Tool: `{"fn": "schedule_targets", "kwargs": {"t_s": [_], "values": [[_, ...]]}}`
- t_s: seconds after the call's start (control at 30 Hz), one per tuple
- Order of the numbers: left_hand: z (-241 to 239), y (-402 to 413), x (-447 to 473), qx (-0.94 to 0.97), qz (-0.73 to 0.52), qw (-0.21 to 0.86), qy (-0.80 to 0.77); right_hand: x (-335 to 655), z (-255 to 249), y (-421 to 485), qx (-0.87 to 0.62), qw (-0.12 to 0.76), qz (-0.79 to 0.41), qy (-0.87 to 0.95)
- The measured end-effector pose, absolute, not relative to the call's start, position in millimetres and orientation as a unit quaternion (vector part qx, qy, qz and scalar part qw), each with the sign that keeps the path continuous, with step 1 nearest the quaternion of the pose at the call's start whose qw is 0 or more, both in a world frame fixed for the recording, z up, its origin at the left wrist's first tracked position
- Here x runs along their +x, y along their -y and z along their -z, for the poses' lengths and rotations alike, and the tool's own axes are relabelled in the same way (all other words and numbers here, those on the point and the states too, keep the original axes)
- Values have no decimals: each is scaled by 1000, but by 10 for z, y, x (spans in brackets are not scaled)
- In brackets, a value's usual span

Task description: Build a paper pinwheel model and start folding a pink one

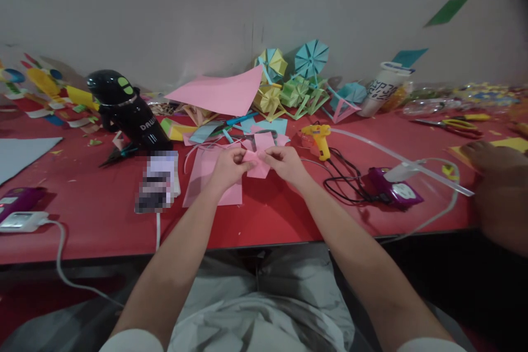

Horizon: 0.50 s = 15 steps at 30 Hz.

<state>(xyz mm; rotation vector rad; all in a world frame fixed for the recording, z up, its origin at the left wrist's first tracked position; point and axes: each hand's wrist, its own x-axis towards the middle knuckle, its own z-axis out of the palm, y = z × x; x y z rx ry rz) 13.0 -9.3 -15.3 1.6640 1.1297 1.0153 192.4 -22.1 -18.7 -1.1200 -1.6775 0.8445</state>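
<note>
Both my hands meet over the red table (268, 220), pinching a small folded piece of pink paper (259, 160). My left hand (227, 168) grips its left side with closed fingers. On its right side my right hand (284, 164) pinches it too. Under my left hand a larger pink sheet (206, 181) lies flat on the table. More pink and blue paper scraps (264, 129) lie just behind my hands.
A yellow glue gun (318, 137) with black cord lies right of my hands, near a purple device (394, 190). A black bottle (126, 110), a big pink sheet (223, 93), folded paper flowers (295, 88), scissors (449, 125) and another person's hand (495, 176) surround them.
</note>
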Motion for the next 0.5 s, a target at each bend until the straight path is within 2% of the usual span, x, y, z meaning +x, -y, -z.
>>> {"fn": "schedule_targets", "kwargs": {"t_s": [0.2,0.5], "values": [[208,77,145,599,-429,528,-422,1965,229,168,-476,509,-312,646],[185,102,130,570,-413,570,-423,1946,227,188,-443,485,-378,653]]}}
